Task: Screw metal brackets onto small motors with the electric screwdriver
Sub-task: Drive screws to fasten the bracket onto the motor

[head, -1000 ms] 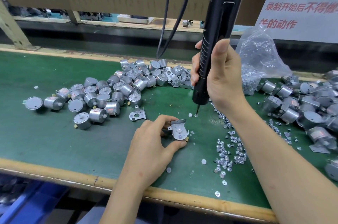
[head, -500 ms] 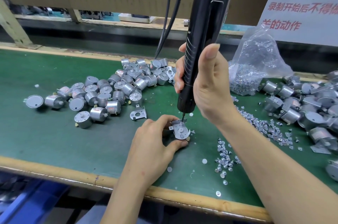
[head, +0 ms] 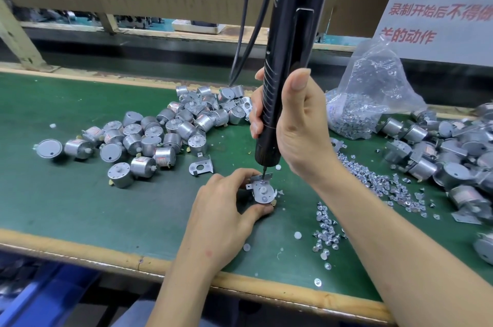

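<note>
My left hand (head: 222, 206) grips a small silver motor with a metal bracket (head: 262, 189) laid on its face, holding it on the green bench near the front centre. My right hand (head: 296, 124) is wrapped round the black electric screwdriver (head: 286, 65), which stands nearly upright. Its bit tip touches the bracket's upper edge at a screw hole. A loose bracket (head: 202, 166) lies just left of the held motor.
A pile of bare motors (head: 160, 132) spreads over the bench's left and centre back. Motors with brackets (head: 453, 156) heap at the right. Loose screws (head: 373, 180) scatter to the right of my hands, beside a clear bag of screws (head: 370, 97). The wooden bench edge (head: 133, 260) runs along the front.
My right hand carried the screwdriver left and down from the screws to the held motor; the bit now sits on the bracket. My left hand kept its hold.
</note>
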Available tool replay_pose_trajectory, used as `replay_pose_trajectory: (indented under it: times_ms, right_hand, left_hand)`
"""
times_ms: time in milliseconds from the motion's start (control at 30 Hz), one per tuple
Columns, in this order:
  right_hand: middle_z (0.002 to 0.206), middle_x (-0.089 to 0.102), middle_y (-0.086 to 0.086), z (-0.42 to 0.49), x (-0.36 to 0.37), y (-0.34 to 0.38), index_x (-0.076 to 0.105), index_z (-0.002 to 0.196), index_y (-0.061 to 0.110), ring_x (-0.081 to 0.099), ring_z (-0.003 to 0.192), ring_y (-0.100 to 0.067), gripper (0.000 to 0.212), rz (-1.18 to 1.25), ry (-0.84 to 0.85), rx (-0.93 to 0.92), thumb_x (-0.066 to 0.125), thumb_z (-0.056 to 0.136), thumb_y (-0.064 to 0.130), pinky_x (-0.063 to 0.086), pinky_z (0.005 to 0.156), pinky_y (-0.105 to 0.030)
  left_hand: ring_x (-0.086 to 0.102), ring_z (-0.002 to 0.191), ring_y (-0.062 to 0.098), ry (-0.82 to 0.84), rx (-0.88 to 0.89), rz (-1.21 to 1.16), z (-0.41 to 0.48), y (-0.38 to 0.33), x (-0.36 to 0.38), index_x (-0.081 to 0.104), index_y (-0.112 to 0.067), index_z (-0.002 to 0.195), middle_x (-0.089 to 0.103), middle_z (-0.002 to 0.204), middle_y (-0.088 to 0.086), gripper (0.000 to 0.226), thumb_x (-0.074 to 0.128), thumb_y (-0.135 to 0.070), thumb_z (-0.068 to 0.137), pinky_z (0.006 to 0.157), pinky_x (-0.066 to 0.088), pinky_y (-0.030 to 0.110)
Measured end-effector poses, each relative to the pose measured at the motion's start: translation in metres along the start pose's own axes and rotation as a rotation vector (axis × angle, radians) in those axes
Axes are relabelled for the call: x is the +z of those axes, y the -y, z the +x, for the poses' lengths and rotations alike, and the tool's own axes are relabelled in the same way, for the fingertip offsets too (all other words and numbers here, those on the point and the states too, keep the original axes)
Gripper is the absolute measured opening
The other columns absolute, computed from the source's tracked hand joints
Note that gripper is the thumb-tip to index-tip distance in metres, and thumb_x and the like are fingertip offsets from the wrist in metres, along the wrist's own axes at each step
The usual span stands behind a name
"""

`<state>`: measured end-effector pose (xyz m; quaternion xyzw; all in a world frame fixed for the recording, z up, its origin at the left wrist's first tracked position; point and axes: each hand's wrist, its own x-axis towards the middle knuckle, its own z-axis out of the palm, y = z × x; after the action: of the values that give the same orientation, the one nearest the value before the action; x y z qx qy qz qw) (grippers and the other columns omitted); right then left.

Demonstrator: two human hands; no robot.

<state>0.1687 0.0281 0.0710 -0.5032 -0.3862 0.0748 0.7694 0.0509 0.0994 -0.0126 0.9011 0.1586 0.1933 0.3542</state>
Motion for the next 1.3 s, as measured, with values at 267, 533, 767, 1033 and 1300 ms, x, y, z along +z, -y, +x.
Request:
replay_pose_trajectory:
  times_ms: [267,533,767,1033,1300]
  right_hand:
    - [0.061,0.054,0.002,-0.0008,-0.0007,-0.0009,0.042,0.105,-0.017,0.047,0.047,-0.019,0.102,-0.001,-0.001,0.016,0.053,0.073,0.08,0.043,0.048,-0.032]
    - [0.062,0.054,0.004,-0.0018,0.0025,-0.0016,0.048,0.093,-0.001,0.048,0.046,-0.015,0.08,0.006,0.041,0.071,0.053,0.075,0.077,0.042,0.047,-0.027]
    - [0.061,0.055,0.006,-0.0013,0.0029,-0.0028,0.04,0.093,-0.009,0.048,0.045,-0.014,0.09,0.002,0.055,0.07,0.053,0.077,0.078,0.043,0.047,-0.025]
    - [0.061,0.053,0.004,-0.0017,0.0022,-0.0026,0.045,0.091,-0.006,0.047,0.045,-0.015,0.085,0.009,0.031,0.043,0.052,0.078,0.077,0.043,0.047,-0.025]
    - [0.062,0.056,0.004,-0.0014,-0.0032,-0.0046,0.047,0.098,-0.009,0.05,0.045,-0.016,0.088,0.014,-0.004,-0.008,0.051,0.078,0.077,0.044,0.046,-0.027]
  left_hand:
    - [0.055,0.095,0.006,-0.005,0.01,0.013,0.0009,0.0015,0.0013,0.057,-0.049,0.114,0.055,0.091,-0.017,0.047,0.079,-0.05,0.072,0.086,0.047,0.029]
    - [0.055,0.09,0.007,-0.024,0.037,0.053,0.001,0.0021,0.0025,0.057,-0.047,0.116,0.054,0.089,-0.017,0.047,0.078,-0.051,0.074,0.083,0.047,0.028]
    - [0.056,0.091,0.007,-0.04,0.065,0.061,0.0007,0.0013,0.0026,0.059,-0.044,0.115,0.05,0.087,-0.025,0.046,0.078,-0.049,0.074,0.083,0.048,0.029]
    - [0.057,0.089,0.007,-0.054,0.101,0.07,-0.0002,-0.0008,0.0028,0.061,-0.042,0.111,0.044,0.084,-0.036,0.044,0.081,-0.047,0.072,0.079,0.049,0.031]
    - [0.058,0.086,0.008,-0.042,0.107,0.055,-0.0003,-0.0039,0.002,0.061,-0.04,0.111,0.047,0.083,-0.038,0.043,0.081,-0.045,0.073,0.079,0.051,0.037]
